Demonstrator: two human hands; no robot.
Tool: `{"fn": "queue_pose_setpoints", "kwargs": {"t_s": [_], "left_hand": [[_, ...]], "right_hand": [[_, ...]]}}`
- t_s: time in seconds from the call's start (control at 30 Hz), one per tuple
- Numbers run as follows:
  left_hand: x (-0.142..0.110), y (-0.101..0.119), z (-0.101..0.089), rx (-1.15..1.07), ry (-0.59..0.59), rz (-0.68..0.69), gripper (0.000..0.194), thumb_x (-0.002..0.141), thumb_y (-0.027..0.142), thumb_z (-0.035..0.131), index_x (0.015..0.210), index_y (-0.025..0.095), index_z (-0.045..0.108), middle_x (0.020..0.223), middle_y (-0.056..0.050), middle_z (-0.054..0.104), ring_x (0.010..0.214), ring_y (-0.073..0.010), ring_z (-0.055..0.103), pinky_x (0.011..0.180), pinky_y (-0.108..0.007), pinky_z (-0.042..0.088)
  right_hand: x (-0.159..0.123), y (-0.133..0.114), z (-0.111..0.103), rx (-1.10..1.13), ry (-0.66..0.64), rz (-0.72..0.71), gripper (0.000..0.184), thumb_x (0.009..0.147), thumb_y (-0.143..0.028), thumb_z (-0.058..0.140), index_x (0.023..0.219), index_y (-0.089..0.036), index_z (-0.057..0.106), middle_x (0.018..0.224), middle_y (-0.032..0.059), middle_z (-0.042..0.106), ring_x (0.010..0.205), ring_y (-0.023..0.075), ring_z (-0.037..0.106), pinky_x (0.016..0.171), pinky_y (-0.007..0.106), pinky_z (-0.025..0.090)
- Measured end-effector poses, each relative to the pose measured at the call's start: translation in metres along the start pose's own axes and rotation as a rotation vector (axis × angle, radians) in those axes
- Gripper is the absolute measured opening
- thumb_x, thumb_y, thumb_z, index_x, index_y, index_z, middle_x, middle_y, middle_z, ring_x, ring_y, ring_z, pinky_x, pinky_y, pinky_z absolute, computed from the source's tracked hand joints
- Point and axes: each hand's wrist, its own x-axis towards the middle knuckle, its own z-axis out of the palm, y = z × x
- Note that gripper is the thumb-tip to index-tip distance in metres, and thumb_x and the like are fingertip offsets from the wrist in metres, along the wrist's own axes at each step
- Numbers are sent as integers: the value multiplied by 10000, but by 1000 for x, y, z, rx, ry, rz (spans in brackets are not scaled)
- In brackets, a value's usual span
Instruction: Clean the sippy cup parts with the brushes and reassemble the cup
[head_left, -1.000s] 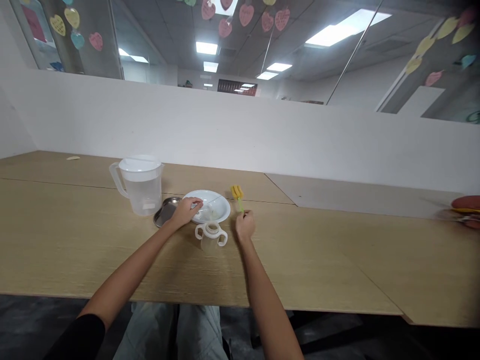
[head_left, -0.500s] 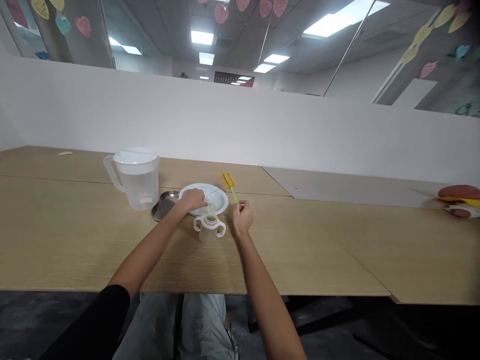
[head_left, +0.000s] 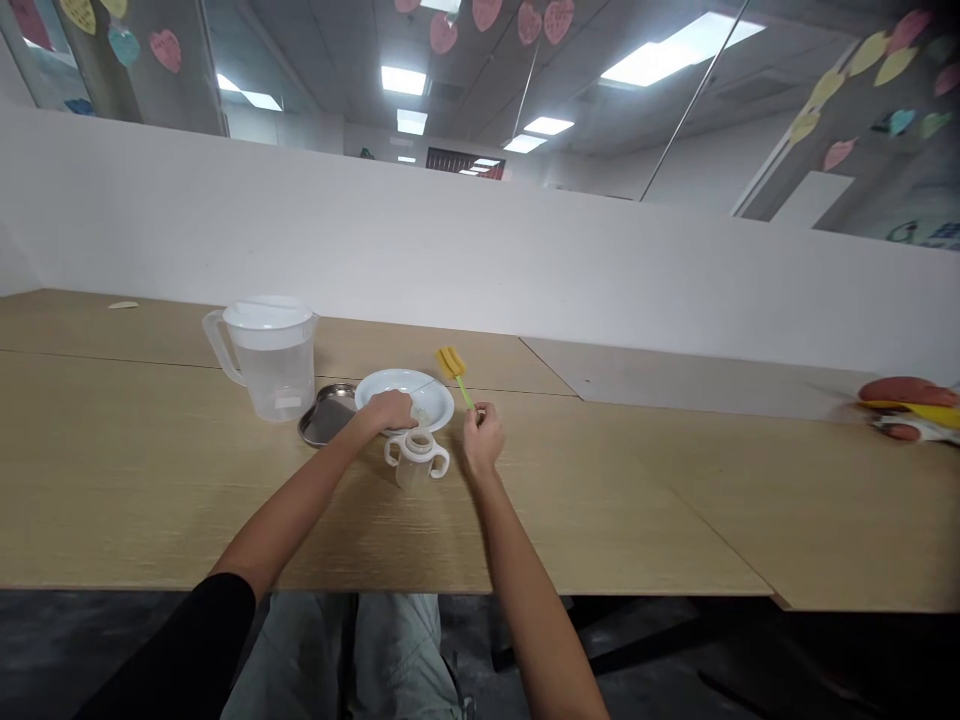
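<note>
My right hand [head_left: 484, 437] grips the green handle of a sponge bottle brush [head_left: 451, 362], its yellow head pointing up and away from me. Over a white dish [head_left: 442, 392], my left hand [head_left: 390, 411] reaches in with fingers curled downward. A small clear piece [head_left: 421, 416] lies in the dish by those fingertips; whether they hold it I cannot make out. Just in front of the dish stands a clear baby bottle [head_left: 417, 460] with a white two-handled collar and an uncapped top. It is upright and neither hand touches it.
A lidded clear pitcher [head_left: 274, 365] with water stands at the left. Between it and the dish lies a shallow metal tray [head_left: 324, 418]. A red, yellow and white object [head_left: 911, 405] sits at the far right. The white wall [head_left: 480, 260] borders the table's back.
My left hand has shifted slightly within the dish. The right hand keeps its grip on the brush. The view has moved a little.
</note>
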Motion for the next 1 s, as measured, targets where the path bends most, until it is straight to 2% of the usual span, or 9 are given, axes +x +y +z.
{"fn": "queue_pose_setpoints", "kwargs": {"t_s": [0.1,0.27,0.47,0.6,0.77,0.9,1.0], "left_hand": [[3,-4,4,-48,6,18,256,741,337,574,898,179,700,962,-115,714,887,-260,652,738,-302,475],[10,-12,6,-150,13,83,323,793,282,475,1019,225,698,1124,-74,683,1002,-234,618,819,-283,453],[20,-21,5,-339,-92,226,352,807,183,393,872,217,737,871,-8,722,792,-146,628,705,-190,443],[20,-24,1,-479,-85,240,318,772,179,423,815,165,737,811,-24,708,721,-138,598,646,-190,433],[14,-28,-10,-666,55,213,401,789,306,417,966,98,711,897,-75,708,749,-171,604,575,-223,420],[11,-26,-19,-777,208,255,444,799,432,483,1012,107,697,985,-81,706,892,-203,620,722,-255,458],[9,-22,-23,-962,382,307,455,756,463,595,1029,114,700,954,-87,720,921,-228,636,794,-296,469]], "right_hand": [[0,2,1,6,2,-8,279,841,-278,393,982,-169,608,774,41,640,640,161,505,601,248,270],[0,1,0,17,-4,3,282,841,-278,390,987,-173,608,740,28,630,621,161,491,594,245,257],[-1,-2,-2,21,-5,1,304,830,-287,379,984,-168,613,730,33,624,620,166,481,594,247,259],[-1,-1,-2,47,4,-12,303,819,-295,384,966,-164,615,723,35,619,612,162,477,590,247,266],[0,2,1,164,63,-47,290,783,-300,391,910,-169,616,641,8,570,559,153,444,564,246,262],[-2,4,2,243,111,-131,277,761,-306,390,866,-173,610,576,-23,514,520,142,418,552,248,268],[-5,4,2,292,129,-230,268,756,-302,395,857,-171,606,549,-39,488,512,135,420,546,241,287]]}}
